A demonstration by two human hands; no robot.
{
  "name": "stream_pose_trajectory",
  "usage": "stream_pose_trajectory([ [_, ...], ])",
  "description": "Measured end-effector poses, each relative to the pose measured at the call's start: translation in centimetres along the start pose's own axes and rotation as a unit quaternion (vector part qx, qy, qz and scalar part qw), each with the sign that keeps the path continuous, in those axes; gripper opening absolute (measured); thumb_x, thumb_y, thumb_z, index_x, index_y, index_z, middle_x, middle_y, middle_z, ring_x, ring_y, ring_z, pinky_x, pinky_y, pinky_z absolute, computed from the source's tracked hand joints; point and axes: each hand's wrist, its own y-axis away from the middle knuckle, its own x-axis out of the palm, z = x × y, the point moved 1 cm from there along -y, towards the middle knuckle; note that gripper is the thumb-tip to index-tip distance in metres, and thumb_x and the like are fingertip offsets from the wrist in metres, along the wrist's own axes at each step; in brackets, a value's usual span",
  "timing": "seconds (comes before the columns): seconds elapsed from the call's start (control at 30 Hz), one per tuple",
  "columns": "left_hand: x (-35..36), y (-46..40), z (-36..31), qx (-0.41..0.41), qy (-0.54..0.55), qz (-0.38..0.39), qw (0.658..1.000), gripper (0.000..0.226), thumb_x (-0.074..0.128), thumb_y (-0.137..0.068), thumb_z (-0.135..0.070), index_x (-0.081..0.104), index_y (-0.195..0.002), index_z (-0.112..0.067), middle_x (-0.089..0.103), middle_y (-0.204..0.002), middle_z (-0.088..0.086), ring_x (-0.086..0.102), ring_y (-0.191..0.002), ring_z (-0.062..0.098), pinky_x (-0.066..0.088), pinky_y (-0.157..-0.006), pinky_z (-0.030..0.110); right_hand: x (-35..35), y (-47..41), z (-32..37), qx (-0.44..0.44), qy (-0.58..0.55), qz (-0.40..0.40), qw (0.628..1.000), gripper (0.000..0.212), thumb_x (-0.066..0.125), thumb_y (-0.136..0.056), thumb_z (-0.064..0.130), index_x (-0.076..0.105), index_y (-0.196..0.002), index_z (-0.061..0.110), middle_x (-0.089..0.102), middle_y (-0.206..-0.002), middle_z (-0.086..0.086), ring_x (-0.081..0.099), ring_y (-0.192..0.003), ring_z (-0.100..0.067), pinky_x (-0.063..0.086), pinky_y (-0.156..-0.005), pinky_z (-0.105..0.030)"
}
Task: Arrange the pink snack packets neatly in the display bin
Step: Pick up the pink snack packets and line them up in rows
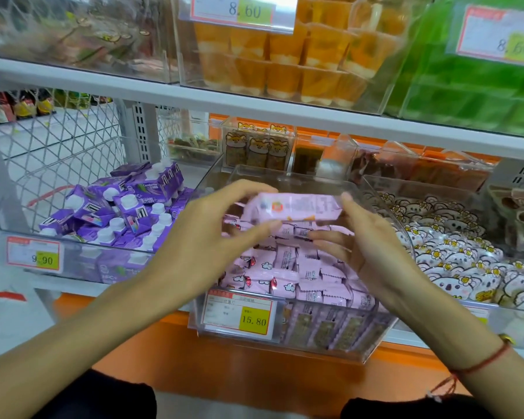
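Above a clear display bin (288, 343) I hold a row of pink snack packets (297, 207) between both hands. My left hand (212, 234) grips the row's left end, thumb below and fingers over the top. My right hand (363, 246) holds the right end, index finger on the top corner and thumb underneath. Inside the bin lie several more pink packets (303, 276), some in rows, some jumbled at the left. A price tag reading 15.80 (239, 311) sits on the bin's front.
A bin of purple drink cartons (124, 213) stands to the left, and a bin of white flower-print snacks (454, 261) to the right. The upper shelf (254, 107) holds orange jelly cups and green packs close overhead. Small bins stand behind.
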Motion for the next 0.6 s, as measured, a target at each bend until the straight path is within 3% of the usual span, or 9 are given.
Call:
stream_pose_trajectory([
  [0.1,0.0,-0.4,0.1,-0.082,0.098,-0.026,0.991,0.023,0.060,-0.073,-0.054,0.065,-0.076,-0.032,0.066,-0.085,0.015,0.066,-0.076,0.026,0.058,-0.065,0.038,-0.4,-0.1,0.3,-0.072,0.121,-0.059,0.988,0.037,0.037,-0.096,0.049,0.055,-0.109,0.019,0.063,-0.101,-0.001,0.065,-0.079,-0.012,0.056,-0.065,-0.025],
  [0.17,0.1,-0.4,0.3,-0.105,0.093,-0.033,0.990,0.025,0.059,-0.070,-0.057,0.062,-0.067,-0.032,0.059,-0.085,0.029,0.063,-0.075,0.035,0.058,-0.064,0.044,-0.4,0.4,0.5,-0.170,0.190,-0.064,0.965,0.026,0.042,-0.093,0.050,0.053,-0.105,0.031,0.061,-0.104,0.009,0.060,-0.092,-0.003,0.050,-0.079,-0.024],
  [0.23,0.1,-0.4,0.3,-0.117,0.071,-0.032,0.990,0.031,0.057,-0.068,-0.061,0.066,-0.077,-0.032,0.060,-0.087,0.029,0.062,-0.077,0.038,0.055,-0.068,0.050,-0.2,1.2,0.5,-0.255,0.254,-0.010,0.933,0.028,0.052,-0.088,0.052,0.052,-0.113,0.038,0.056,-0.112,0.019,0.052,-0.105,0.007,0.041,-0.088,-0.016],
  [0.33,0.1,-0.2,0.2,-0.124,0.031,-0.030,0.991,0.048,0.054,-0.068,-0.065,0.068,-0.094,-0.028,0.064,-0.085,0.017,0.061,-0.077,0.029,0.052,-0.073,0.046,0.7,1.8,0.0,-0.328,0.407,0.075,0.849,0.048,0.057,-0.088,0.046,0.042,-0.133,0.040,0.043,-0.128,0.025,0.033,-0.121,0.012,0.023,-0.095,0.000],
  [0.4,0.2,-0.2,0.3,-0.121,0.020,-0.023,0.992,0.049,0.053,-0.070,-0.066,0.067,-0.096,-0.027,0.065,-0.087,0.015,0.061,-0.078,0.025,0.051,-0.076,0.044,1.3,1.8,-0.3,-0.346,0.462,0.100,0.811,0.052,0.059,-0.090,0.037,0.039,-0.138,0.036,0.044,-0.130,0.021,0.032,-0.123,0.005,0.024,-0.098,-0.007],
  [0.47,0.3,-0.2,0.4,-0.114,0.028,-0.025,0.993,0.045,0.052,-0.072,-0.066,0.066,-0.093,-0.029,0.066,-0.086,0.018,0.062,-0.077,0.030,0.051,-0.074,0.049,1.4,1.7,-0.2,-0.333,0.443,0.099,0.827,0.050,0.061,-0.088,0.035,0.043,-0.135,0.036,0.050,-0.127,0.021,0.040,-0.118,0.007,0.030,-0.094,-0.006],
  [0.53,0.4,-0.2,0.3,-0.110,0.040,-0.032,0.993,0.048,0.050,-0.072,-0.066,0.067,-0.091,-0.025,0.066,-0.083,0.020,0.062,-0.074,0.034,0.052,-0.067,0.050,1.2,1.4,0.2,-0.296,0.374,0.106,0.872,0.044,0.066,-0.084,0.034,0.052,-0.125,0.034,0.056,-0.119,0.023,0.048,-0.110,0.011,0.034,-0.089,-0.003],
  [0.6,0.4,-0.3,0.2,-0.113,0.071,-0.031,0.991,0.053,0.052,-0.070,-0.065,0.066,-0.099,-0.023,0.069,-0.083,0.013,0.065,-0.075,0.027,0.055,-0.060,0.039,1.1,1.3,0.3,-0.263,0.321,0.118,0.902,0.037,0.070,-0.078,0.031,0.061,-0.114,0.027,0.063,-0.110,0.015,0.058,-0.103,0.003,0.043,-0.087,-0.010],
])
